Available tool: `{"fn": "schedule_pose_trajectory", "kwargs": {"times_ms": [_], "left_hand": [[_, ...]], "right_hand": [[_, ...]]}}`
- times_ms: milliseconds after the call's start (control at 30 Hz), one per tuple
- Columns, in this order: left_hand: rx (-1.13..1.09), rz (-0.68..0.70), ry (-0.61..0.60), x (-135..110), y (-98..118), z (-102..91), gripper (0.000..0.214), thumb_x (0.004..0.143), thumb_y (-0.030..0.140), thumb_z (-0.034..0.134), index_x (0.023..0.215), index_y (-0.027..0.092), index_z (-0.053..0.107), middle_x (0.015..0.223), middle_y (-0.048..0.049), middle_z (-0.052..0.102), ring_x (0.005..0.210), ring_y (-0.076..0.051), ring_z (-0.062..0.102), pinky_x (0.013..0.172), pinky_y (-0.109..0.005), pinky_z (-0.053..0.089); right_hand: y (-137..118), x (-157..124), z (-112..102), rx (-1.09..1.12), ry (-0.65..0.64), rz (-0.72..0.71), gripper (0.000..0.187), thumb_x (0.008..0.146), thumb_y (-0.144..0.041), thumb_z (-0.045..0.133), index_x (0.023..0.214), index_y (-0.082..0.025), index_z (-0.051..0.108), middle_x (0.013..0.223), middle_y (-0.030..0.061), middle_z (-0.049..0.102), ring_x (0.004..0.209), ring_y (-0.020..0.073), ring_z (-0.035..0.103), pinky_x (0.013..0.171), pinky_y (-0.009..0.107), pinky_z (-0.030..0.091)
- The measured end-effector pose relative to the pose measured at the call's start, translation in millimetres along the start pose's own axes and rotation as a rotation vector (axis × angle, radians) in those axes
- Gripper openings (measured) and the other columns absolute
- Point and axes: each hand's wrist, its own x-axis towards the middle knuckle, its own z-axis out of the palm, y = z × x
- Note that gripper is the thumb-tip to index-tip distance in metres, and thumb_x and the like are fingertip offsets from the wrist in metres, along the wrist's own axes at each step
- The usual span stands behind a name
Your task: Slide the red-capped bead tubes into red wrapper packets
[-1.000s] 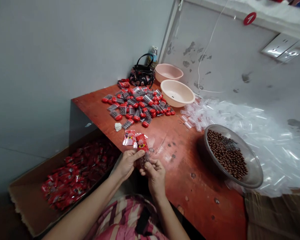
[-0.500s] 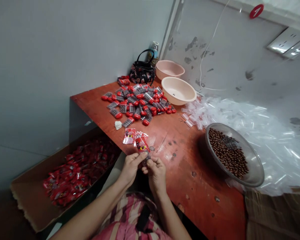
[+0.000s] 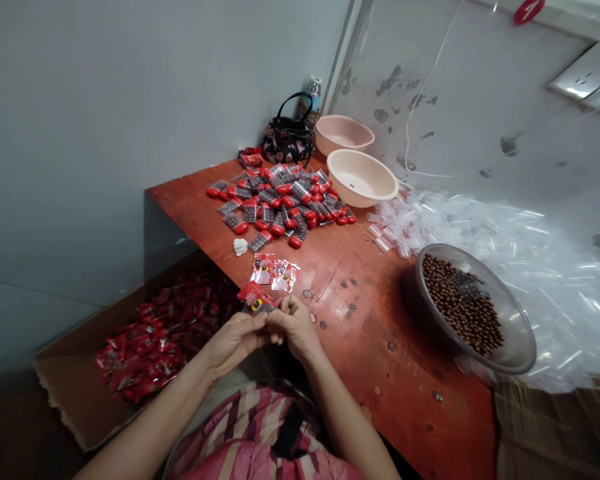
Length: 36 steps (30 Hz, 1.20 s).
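My left hand [image 3: 236, 340] pinches a small red printed packet [image 3: 253, 293] at the table's front edge. A dark part shows at the packet's near end, where fingers cover it. My right hand [image 3: 296, 323] is closed on that same end, its fingertips touching those of the left. Just beyond lie a few flat red sachets [image 3: 263, 268] with shiny clear edges. Farther back is a heap of clear packs [image 3: 280, 200] with dark round pieces inside and red ends. A white crumpled lump [image 3: 240, 247] sits in front of the heap.
A grey bowl of brown balls [image 3: 460, 307] stands on the right, beside a pile of clear plastic sleeves [image 3: 540, 273]. Two basins, cream [image 3: 363, 197] and pink [image 3: 343, 145], a black handbag [image 3: 286, 140] and a bottle [image 3: 314, 93] stand behind. Below left, a carton [image 3: 70, 387] holds red packets.
Both hands have shifted slightly, and the red packet has swung from pointing away to pointing left. It no longer overlaps the flat sachets. The camera view has moved a little.
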Motion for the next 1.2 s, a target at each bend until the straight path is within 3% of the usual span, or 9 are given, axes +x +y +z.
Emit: {"fn": "schedule_pose_trajectory", "kwargs": {"times_ms": [167,300,433,533,633,900,1033,1133,1200], "left_hand": [[-0.183,0.081,0.420,-12.8,3.7,-37.4,0.033,0.073,0.038,0.056,0.090,0.012,0.064,0.097,-0.0147,0.064,0.085,-0.023,0.061,0.074,-0.035,0.048],[0.284,0.182,0.618,-7.7,1.2,-41.0,0.039,0.067,0.042,0.061,0.093,0.012,0.063,0.089,-0.0153,0.067,0.078,-0.026,0.063,0.073,-0.039,0.049],[1.076,0.720,0.455,33.0,6.8,-19.1,0.037,0.070,0.033,0.060,0.106,0.022,0.060,0.118,-0.0086,0.056,0.113,-0.028,0.044,0.099,-0.041,0.028],[1.548,0.800,0.393,67.2,10.4,-9.7,0.040,0.074,0.030,0.055,0.114,0.021,0.055,0.130,-0.0104,0.044,0.125,-0.031,0.025,0.101,-0.052,0.014],[1.759,0.807,0.396,83.2,6.5,-10.5,0.035,0.079,0.030,0.049,0.112,0.023,0.056,0.131,-0.0091,0.041,0.126,-0.031,0.021,0.100,-0.055,0.011],[1.712,0.926,0.439,77.8,-3.8,-6.3,0.029,0.080,0.022,0.046,0.105,0.025,0.060,0.127,-0.0059,0.048,0.128,-0.030,0.018,0.100,-0.056,0.010],[1.532,0.961,0.380,68.6,-4.3,4.0,0.029,0.078,0.021,0.049,0.105,0.025,0.060,0.124,-0.0051,0.050,0.127,-0.029,0.022,0.101,-0.053,0.012],[1.217,0.872,0.426,59.8,0.1,7.7,0.036,0.073,0.028,0.057,0.109,0.023,0.058,0.121,-0.0072,0.054,0.119,-0.029,0.037,0.098,-0.046,0.024],[0.928,0.685,0.449,55.8,4.9,8.4,0.038,0.068,0.034,0.062,0.103,0.020,0.061,0.105,-0.0085,0.063,0.101,-0.029,0.053,0.087,-0.040,0.039]], "right_hand": [[1.9,-1.9,5.4,-0.063,-0.041,-0.004,0.029,0.063,-0.028,0.067,0.073,-0.019,0.041,0.050,-0.0066,0.059,0.032,0.0076,0.051,0.028,0.013,0.037],[0.5,-6.6,-10.1,-0.139,0.048,-0.043,0.023,0.071,-0.033,0.061,0.071,-0.018,0.043,0.052,-0.0045,0.059,0.033,0.0064,0.050,0.030,0.012,0.035],[1.8,-7.9,-20.8,-0.187,0.075,-0.047,0.024,0.074,-0.038,0.057,0.071,-0.017,0.045,0.053,-0.0036,0.059,0.035,0.0057,0.049,0.031,0.012,0.035],[4.0,-10.7,-26.0,-0.207,0.091,-0.033,0.025,0.074,-0.038,0.058,0.070,-0.017,0.045,0.052,-0.0034,0.059,0.035,0.0056,0.049,0.032,0.012,0.035],[0.1,-14.2,-32.2,-0.213,0.111,-0.032,0.025,0.074,-0.038,0.058,0.070,-0.017,0.046,0.052,-0.0037,0.059,0.035,0.0056,0.048,0.032,0.013,0.034],[-25.1,12.4,-42.2,-0.314,0.315,-0.248,0.020,0.073,-0.032,0.060,0.084,-0.018,0.053,0.073,-0.0009,0.061,0.061,0.0094,0.057,0.053,0.018,0.045],[-29.3,35.1,-42.7,-0.227,0.306,-0.321,0.029,0.069,-0.027,0.063,0.094,-0.018,0.050,0.071,-0.0022,0.061,0.062,0.0101,0.057,0.057,0.021,0.046],[-36.4,41.9,-41.2,-0.172,0.265,-0.273,0.030,0.067,-0.025,0.064,0.093,-0.018,0.049,0.055,-0.0069,0.055,0.046,0.0074,0.050,0.047,0.018,0.041],[-42.1,43.1,-38.3,-0.177,0.217,-0.211,0.035,0.064,-0.024,0.067,0.093,-0.017,0.049,0.050,-0.0088,0.051,0.041,0.0063,0.045,0.042,0.017,0.037]]}}
